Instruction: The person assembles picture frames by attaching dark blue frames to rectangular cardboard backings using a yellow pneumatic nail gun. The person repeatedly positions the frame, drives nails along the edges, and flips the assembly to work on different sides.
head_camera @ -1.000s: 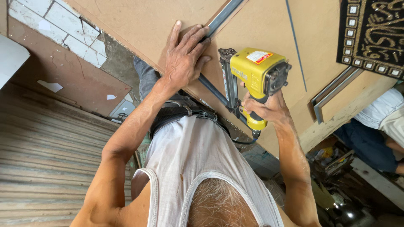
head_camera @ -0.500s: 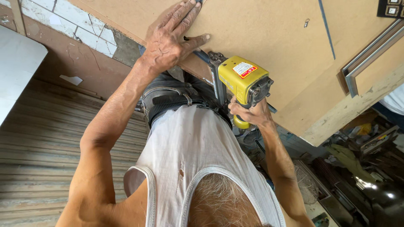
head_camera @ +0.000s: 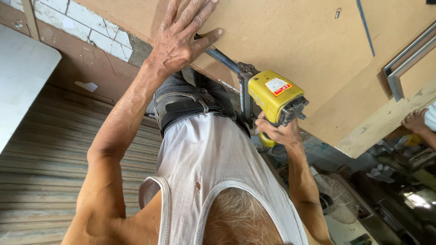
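My left hand (head_camera: 179, 38) lies flat on a large brown fibreboard panel (head_camera: 295, 41), fingers spread and holding nothing. My right hand (head_camera: 278, 132) grips the handle of a yellow pneumatic nail gun (head_camera: 274, 94). The gun's dark nose and magazine (head_camera: 245, 86) sit against the panel's near edge. A grey metal strip (head_camera: 221, 57) runs along that edge, below my left thumb. My white vest and belted jeans fill the lower middle of the view.
An aluminium channel (head_camera: 404, 59) lies on the panel at the right, with a thin blue line (head_camera: 365, 27) beside it. Another person's hand (head_camera: 415, 121) rests at the panel's far right edge. A white sheet (head_camera: 22, 81) and a ribbed shutter (head_camera: 41, 172) are at the left. A fan guard (head_camera: 336, 199) lies low on the right.
My left hand has slid farther up the panel. The nail gun and my right hand have shifted along the panel's edge, and the view has closed in on the board.
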